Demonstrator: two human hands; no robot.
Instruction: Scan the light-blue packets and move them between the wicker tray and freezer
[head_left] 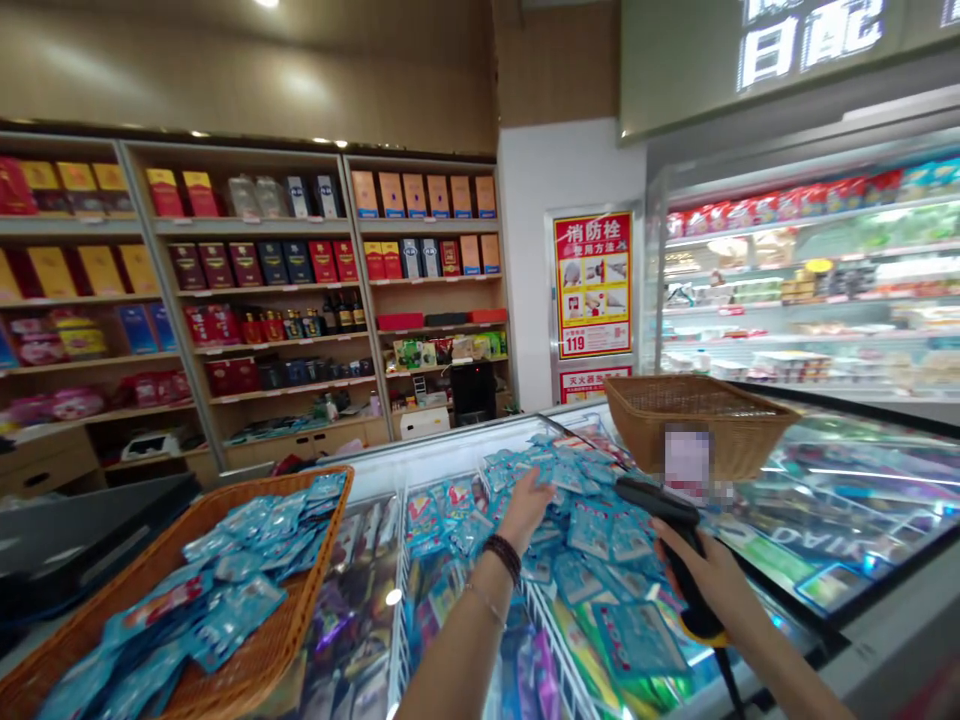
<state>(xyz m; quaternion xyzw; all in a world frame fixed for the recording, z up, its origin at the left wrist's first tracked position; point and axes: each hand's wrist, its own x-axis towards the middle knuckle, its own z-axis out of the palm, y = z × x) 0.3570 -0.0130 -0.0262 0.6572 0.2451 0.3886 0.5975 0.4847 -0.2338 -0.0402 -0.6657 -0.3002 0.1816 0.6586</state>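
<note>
A heap of small blue plastic packets (592, 525) lies spread over the goods in a chest freezer (360, 463), partly across its white wire dividers (553, 645). The left hand (527, 507) is at the heap, its fingers stretched forward and slightly apart; whether they grip a packet I cannot tell. A dark braided bracelet (504, 557) and a thinner band circle that wrist. The right hand (690, 562) is wrapped around the handle of a black handheld barcode scanner (660, 497), whose head points leftward over the packets, a cable running down from its grip.

Left of the heap, an orange wicker basket (343, 510) holds more blue packets. Beyond the scanner, a brown wicker basket (634, 425) with a blurred label sits on the freezer. Farther back stand shelves of boxed goods (289, 262), a red-and-yellow fire hydrant poster (594, 285) and, at right, a lit refrigerated display case (810, 255).
</note>
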